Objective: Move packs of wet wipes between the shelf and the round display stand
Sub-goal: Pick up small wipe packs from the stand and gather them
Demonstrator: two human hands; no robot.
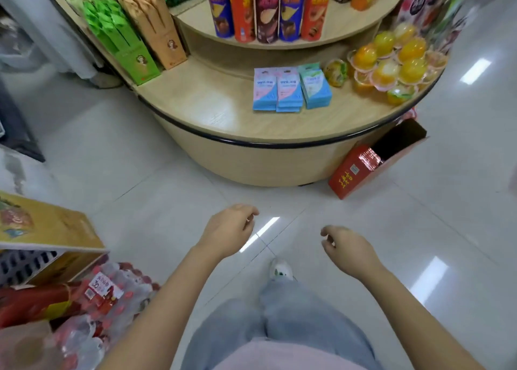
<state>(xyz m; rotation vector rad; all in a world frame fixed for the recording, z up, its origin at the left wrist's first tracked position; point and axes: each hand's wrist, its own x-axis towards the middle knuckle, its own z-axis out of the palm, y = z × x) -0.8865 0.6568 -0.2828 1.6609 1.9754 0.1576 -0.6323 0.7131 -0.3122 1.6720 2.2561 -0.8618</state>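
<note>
Three small stacks of wet wipe packs lie side by side on the lower tier of the round wooden display stand point(212, 109): a blue-and-pink stack point(265, 90), a second one point(289, 91) and a green-and-blue stack point(314, 85). My left hand point(230, 228) and my right hand point(345, 248) hang over the tiled floor well short of the stand. Both hold nothing, with fingers loosely curled and apart. The shelf is out of view.
Jelly cups point(391, 62) sit right of the wipes, green and tan snack boxes point(134, 31) to the left, crisp tubes point(265, 6) on the upper tier. A red carton point(363, 165) leans at the stand's base. Bottled water packs point(103, 299) and boxes stand at lower left.
</note>
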